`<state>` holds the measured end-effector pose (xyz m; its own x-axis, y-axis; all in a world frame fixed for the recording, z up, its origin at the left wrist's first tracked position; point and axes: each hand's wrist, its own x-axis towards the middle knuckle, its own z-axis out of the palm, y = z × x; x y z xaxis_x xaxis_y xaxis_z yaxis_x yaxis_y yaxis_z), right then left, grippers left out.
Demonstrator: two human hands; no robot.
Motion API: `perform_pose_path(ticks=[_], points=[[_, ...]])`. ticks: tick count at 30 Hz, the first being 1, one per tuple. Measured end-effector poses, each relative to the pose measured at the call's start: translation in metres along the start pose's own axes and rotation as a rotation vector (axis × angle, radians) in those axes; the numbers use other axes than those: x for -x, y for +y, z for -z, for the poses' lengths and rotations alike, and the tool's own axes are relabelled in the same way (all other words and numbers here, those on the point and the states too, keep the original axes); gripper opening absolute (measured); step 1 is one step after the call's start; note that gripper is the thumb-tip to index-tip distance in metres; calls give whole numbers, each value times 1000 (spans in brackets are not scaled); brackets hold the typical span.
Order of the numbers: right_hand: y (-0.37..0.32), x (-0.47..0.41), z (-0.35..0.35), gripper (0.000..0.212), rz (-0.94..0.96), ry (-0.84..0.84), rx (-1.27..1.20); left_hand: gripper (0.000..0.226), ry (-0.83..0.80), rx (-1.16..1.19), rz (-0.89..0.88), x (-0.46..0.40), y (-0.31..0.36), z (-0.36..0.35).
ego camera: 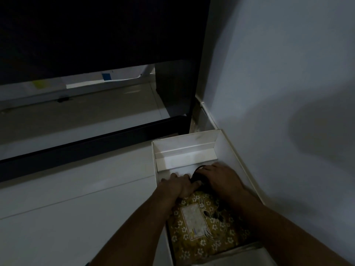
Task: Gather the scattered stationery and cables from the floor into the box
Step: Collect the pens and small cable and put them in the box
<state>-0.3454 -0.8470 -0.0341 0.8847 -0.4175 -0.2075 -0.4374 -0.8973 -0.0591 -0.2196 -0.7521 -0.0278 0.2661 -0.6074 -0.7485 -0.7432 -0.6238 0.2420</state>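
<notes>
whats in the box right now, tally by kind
black cable: 1, gripped by both hands (left, right)
yellow floral notebook: 1
total: 2 things visible in the white box

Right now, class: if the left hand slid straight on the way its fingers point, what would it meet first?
The left hand points toward the far end of the box. Past the black cable it grips, the white floor inside looks bare, so it would probably first meet the low inner divider; depth is uncertain.
</notes>
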Motion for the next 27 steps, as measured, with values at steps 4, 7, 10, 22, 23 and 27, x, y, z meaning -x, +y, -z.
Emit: perform_pose_path(ticks=[4,7,10,22,23,27], points=[[0,1,-3,40,-40,21,44,53,147,-218,-95,12,5,0],[-2,1,4,41,-60,64,112,46,433,-359,-110,24,7,0],[0,-1,10,40,-42,26,129,43,517,-389,-143,37,10,3],[2,0,7,56,-62,-36,68,27,383,-274,-243,36,3,0],[1,-1,6,56,-68,-35,53,28,354,-285,-236,35,3,1],[0,-1,7,58,-64,-27,45,28,283,-353,-242,38,0,-2]])
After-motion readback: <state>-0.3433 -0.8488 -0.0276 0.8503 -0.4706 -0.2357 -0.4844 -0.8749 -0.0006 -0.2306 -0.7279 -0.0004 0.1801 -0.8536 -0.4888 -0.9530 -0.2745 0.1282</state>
